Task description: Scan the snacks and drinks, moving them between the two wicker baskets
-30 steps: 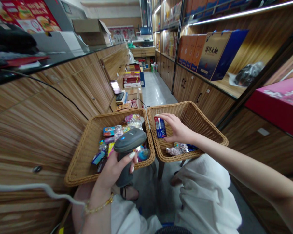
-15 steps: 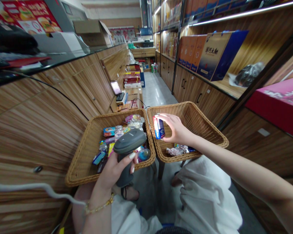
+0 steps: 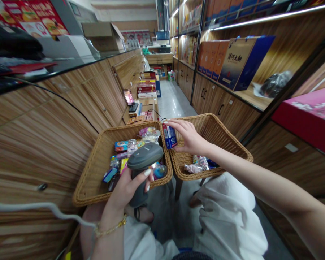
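Observation:
My left hand (image 3: 131,187) is wrapped round the handle of a dark grey barcode scanner (image 3: 144,156), whose head points up and to the right. In my right hand (image 3: 188,137) I grip a small blue and red box (image 3: 169,136) between thumb and fingers, above the rims where two baskets meet. The left wicker basket (image 3: 88,173) carries several packaged sweets and small toys, among them a blue and orange packet (image 3: 121,146) and a clear ball with blue inside (image 3: 159,172). Several shiny wrapped pieces (image 3: 196,167) lie low in the right wicker basket (image 3: 219,139).
A phone on a stand (image 3: 130,101) is beyond the left basket, near stacked boxes (image 3: 147,86). Wooden cabinets (image 3: 70,104) run along my left. To the right, shelves hold gift bags (image 3: 239,63) and a pink box (image 3: 311,115). A white cable (image 3: 43,206) crosses at lower left.
My right hand has moved a little left with the small box, now at the rims between the baskets. The box has turned to show more of its blue side. The scanner has barely moved.

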Tool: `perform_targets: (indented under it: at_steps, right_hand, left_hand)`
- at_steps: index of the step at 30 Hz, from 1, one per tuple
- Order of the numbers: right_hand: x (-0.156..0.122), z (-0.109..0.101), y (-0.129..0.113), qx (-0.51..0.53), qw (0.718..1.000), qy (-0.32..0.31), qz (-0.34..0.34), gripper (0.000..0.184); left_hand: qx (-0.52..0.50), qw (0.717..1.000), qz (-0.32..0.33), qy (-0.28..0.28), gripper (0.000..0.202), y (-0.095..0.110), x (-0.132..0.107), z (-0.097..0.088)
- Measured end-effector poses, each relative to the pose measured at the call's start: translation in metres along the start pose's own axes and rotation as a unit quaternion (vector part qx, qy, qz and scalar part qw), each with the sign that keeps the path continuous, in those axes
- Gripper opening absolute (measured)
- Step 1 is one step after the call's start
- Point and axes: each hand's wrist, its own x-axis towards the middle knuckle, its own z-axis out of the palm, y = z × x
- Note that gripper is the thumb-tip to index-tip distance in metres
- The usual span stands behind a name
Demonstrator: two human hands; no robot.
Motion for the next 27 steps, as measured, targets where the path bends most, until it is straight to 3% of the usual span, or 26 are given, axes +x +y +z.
perform_targets:
  at_steps: [8, 12, 17, 23, 27]
  right_hand:
    - [0.055, 0.01, -0.026, -0.083, 0.994, -0.016, -0.073, 0.078]
    - [0.052, 0.01, -0.019, -0.087, 0.995, 0.003, -0.043, 0.058]
    - [0.027, 0.003, 0.013, -0.087, 0.996, 0.001, 0.01, 0.043]
    - [-0.008, -0.013, 0.055, -0.123, 0.981, -0.112, 0.096, 0.027]
    - [-0.024, -0.021, 0.073, -0.148, 0.949, -0.239, 0.139, 0.031]
  left_hand:
    - [0.01, 1.0, -0.014, 0.009, 0.027, 0.004, -0.001, 0.003]
    - [0.017, 1.0, -0.013, 0.007, 0.026, 0.008, -0.002, 0.004]
    - [0.017, 1.0, -0.009, 0.001, 0.027, 0.004, 0.0, 0.001]
    - [0.02, 1.0, -0.012, -0.003, 0.029, 0.002, 0.0, 0.0]
    - [0.023, 1.0, -0.014, -0.002, 0.03, 0.003, 0.0, 0.0]
